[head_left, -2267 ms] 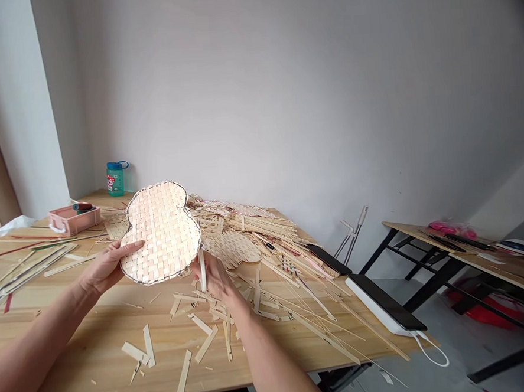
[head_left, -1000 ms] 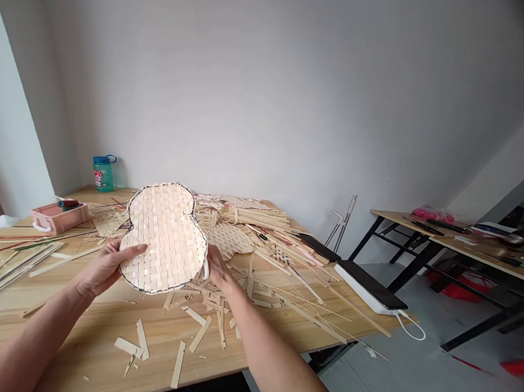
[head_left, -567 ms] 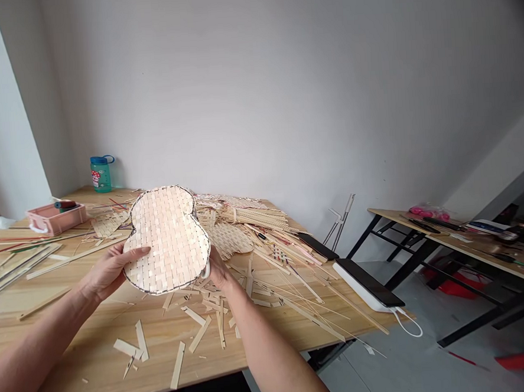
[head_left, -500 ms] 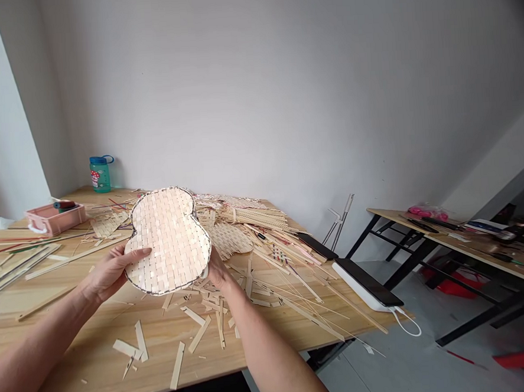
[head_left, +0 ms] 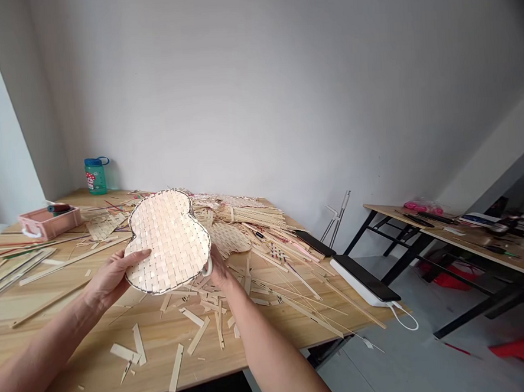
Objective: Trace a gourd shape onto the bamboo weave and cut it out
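A pale woven bamboo-strip piece (head_left: 167, 243) with lobed sides and a dark stitched rim is held up above the table. My left hand (head_left: 113, 273) grips its lower left edge, with the thumb lying flat on the front face. At the lower right edge, my right hand (head_left: 217, 269) is closed, most of its fingers hidden behind the weave. A small white loop (head_left: 208, 267) shows beside that hand; what it belongs to is hidden. Below the piece, cut strip scraps (head_left: 199, 333) lie scattered on the wooden table (head_left: 68, 373).
Bundled strips (head_left: 258, 217) and another woven piece (head_left: 229, 238) lie behind. A pink crate (head_left: 50, 223) and a teal bottle (head_left: 95, 178) stand at the left. On the right edge rests a phone (head_left: 367, 278) on a white block with a cable. A second table (head_left: 491, 244) stands farther right.
The woven piece has tilted slightly, its top leaning away, and the white loop by my right hand shows more. The whole view has shifted slightly. Both hands keep their places on the edges.
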Demonstrator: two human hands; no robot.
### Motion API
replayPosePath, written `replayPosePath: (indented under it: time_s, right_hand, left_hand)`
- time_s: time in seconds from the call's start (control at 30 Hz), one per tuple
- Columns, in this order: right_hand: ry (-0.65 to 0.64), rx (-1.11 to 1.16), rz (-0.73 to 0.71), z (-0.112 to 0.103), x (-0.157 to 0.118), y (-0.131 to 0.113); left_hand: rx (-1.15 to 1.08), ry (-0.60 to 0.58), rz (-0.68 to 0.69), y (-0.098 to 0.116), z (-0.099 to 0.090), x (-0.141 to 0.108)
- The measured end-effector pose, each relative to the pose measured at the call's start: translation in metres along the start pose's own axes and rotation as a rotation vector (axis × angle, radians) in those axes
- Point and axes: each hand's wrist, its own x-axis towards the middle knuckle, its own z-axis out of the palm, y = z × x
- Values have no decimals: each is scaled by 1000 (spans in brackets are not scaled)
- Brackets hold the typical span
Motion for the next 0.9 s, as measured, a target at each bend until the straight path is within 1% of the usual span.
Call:
replayPosePath:
  time_s: [0.13, 0.33, 0.43, 0.57, 0.63, 0.7, 0.77, 0.9]
  right_hand:
    - [-72, 176, 14, 2, -1, 1]
    - [-62, 180, 67, 2, 1, 7]
    - [-11, 116, 75, 3, 2, 9]
    - [98, -95, 34, 6, 3, 10]
    - [125, -135, 16, 6, 4, 10]
    - [129, -129, 15, 5, 4, 10]
    - [88, -76, 33, 3, 5, 11]
    - [-60, 85, 38, -3, 5, 9]
  left_hand:
    - [-12, -22, 24, 3, -7, 4]
    - [-8, -42, 20, 6, -13, 5]
    - [-6, -39, 6, 5, -13, 6]
    - [-19, -15, -20, 1, -10, 6]
    - [-33, 2, -43, -1, -7, 6]
    - [-39, 14, -68, -1, -5, 5]
    - [-40, 23, -87, 2, -6, 5]
    - [-32, 33, -78, 9, -11, 7]
